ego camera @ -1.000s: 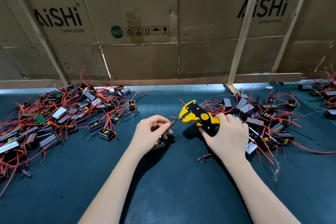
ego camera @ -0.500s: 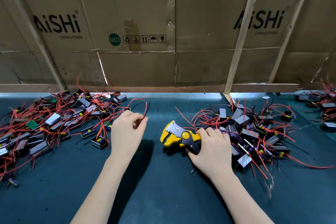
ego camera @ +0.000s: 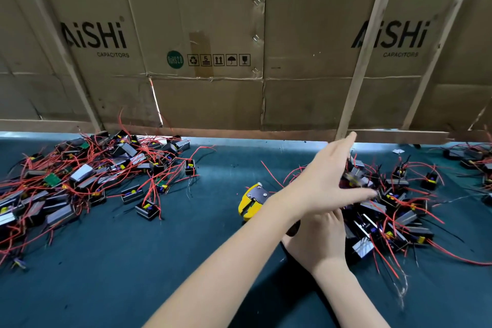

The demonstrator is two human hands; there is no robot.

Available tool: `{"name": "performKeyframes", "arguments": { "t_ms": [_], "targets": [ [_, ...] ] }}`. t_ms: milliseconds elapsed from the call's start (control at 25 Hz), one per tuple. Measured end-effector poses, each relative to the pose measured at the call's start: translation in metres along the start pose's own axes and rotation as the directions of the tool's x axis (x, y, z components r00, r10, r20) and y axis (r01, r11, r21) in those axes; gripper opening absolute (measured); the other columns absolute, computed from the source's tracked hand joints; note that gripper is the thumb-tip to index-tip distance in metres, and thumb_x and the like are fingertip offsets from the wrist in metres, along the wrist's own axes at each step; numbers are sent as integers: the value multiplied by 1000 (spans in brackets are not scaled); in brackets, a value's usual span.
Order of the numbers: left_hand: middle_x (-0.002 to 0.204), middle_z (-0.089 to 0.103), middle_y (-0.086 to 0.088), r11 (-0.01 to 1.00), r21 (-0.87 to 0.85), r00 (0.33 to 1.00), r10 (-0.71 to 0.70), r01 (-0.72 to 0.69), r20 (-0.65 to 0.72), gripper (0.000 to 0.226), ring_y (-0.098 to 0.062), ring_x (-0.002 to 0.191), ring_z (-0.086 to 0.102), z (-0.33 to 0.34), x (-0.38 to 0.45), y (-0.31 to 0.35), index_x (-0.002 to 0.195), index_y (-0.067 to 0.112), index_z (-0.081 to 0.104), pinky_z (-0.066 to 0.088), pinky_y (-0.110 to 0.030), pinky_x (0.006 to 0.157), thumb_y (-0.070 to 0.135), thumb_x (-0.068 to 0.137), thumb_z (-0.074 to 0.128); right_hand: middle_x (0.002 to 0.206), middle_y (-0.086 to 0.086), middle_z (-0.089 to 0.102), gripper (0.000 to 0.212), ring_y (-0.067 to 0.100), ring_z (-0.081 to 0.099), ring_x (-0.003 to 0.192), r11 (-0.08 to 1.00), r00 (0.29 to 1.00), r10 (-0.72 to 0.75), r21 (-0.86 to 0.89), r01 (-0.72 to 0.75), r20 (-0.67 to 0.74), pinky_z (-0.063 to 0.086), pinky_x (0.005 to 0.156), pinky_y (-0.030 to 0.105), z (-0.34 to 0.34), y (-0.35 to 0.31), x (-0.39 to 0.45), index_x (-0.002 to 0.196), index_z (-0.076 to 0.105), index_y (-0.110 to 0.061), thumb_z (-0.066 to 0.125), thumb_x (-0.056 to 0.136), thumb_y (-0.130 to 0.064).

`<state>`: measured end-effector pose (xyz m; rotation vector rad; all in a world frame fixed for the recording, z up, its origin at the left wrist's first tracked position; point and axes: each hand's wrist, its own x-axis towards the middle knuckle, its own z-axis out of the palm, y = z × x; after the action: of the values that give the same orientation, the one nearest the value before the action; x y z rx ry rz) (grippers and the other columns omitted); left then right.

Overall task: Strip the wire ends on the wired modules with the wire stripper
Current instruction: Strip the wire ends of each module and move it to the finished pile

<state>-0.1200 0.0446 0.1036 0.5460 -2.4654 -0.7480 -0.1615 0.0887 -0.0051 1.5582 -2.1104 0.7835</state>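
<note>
On the dark green table [ego camera: 186,261], two big heaps of little wired modules are lying. The left pile [ego camera: 87,181] is sitting near the cardboard wall [ego camera: 213,34], and its small black boxes are trailing thin red wires every way. The right pile [ego camera: 394,205] is looking the same, with black and silver boxes, bits of yellow and red wires sticking out.

The left hand [ego camera: 327,181] is reaching across over the right arm. Its fingers are lying straight and its grip is spread apart. The fingertips are blurry and are sitting over the right pile, so I cannot tell if they are touching a module.

The right hand [ego camera: 319,239] is resting low on the table, partly hidden under the left arm. Its fingers are curling round the dark handles of the wire stripper [ego camera: 253,204], so its grip is clamped on the tool. The yellow head of the wire stripper, with a grey metal plate on it, is poking out to the left of the arms, between the two piles and close to the right one.
</note>
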Motion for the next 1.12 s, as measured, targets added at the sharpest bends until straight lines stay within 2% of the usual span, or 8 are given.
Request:
{"name": "performKeyframes", "arguments": {
  "t_ms": [120, 280, 480, 560, 640, 720, 840, 1120],
  "targets": [
    [158, 27, 5, 998, 56, 998, 4, 0, -64, 88, -12, 146, 20, -19, -28, -25, 154, 20, 21, 18, -39, 120, 41, 85, 72, 95, 10, 71, 60, 34, 66, 94, 993, 990, 68, -108, -54, 123, 47, 84, 43, -1, -1, 6, 102, 69, -14, 79, 61, -57],
    [139, 51, 7, 987, -35, 913, -157, 155, -376, 56, -7, 130, 44, -64, -73, -80, 141, 20, 47, 31, -33, 113, 30, 90, 69, 84, -3, 67, 42, 27, 64, 87, 960, 976, 205, 177, -215, 75, 46, 77, 40, -8, 4, 11, 88, 65, -25, 78, 65, -57],
    [105, 66, -4, 924, -104, 499, -291, 369, -816, 26, -24, 95, 62, -109, -124, -153, 107, 8, 68, 47, -43, 93, -3, 85, 61, 68, -13, 65, 30, 8, 61, 72, 715, 904, 420, 584, -383, 79, 44, 67, 20, -19, 12, 15, 77, 63, -27, 82, 67, -48],
    [102, 66, -7, 846, -154, 316, -351, 510, -881, 24, -30, 94, 62, -121, -142, -172, 102, 9, 69, 46, -41, 89, -3, 84, 58, 70, -6, 67, 26, 10, 59, 68, 489, 931, 325, 814, -314, 164, 43, 66, 15, -21, 6, 13, 77, 66, -20, 80, 73, -42],
    [106, 64, -12, 717, -176, 209, -413, 675, -886, 23, -34, 101, 58, -132, -158, -186, 103, 10, 67, 44, -43, 88, 1, 83, 58, 77, 10, 69, 32, 17, 62, 70, 206, 949, 200, 937, -283, 243, 49, 68, 19, -20, -3, 9, 82, 65, -4, 72, 76, -35],
    [112, 61, -17, 562, -139, 210, -511, 816, -834, 24, -37, 109, 53, -138, -168, -195, 106, 10, 65, 44, -45, 89, 6, 83, 60, 81, 21, 68, 40, 19, 65, 69, 150, 942, 156, 935, -320, 297, 52, 68, 23, -19, -7, 8, 83, 63, 2, 70, 73, -36],
    [120, 60, -17, 353, 90, 310, -637, 931, -706, 26, -39, 116, 49, -133, -172, -200, 113, 15, 65, 40, -44, 94, 19, 87, 62, 82, 21, 69, 41, 15, 65, 68, 263, 911, 112, 872, -413, 398, 52, 66, 20, -19, -10, 10, 81, 67, -3, 72, 67, -41],
    [87, 73, -5, 235, 147, 255, -538, 961, -804, 16, -32, 97, 60, -129, -177, -199, 92, 25, 76, 31, -38, 87, 19, 87, 62, 88, 14, 71, 45, 17, 64, 78, 312, 896, 111, 841, -441, 429, 50, 84, 34, -16, -11, 4, 88, 75, -12, 75, 62, -50]
  ]
}}
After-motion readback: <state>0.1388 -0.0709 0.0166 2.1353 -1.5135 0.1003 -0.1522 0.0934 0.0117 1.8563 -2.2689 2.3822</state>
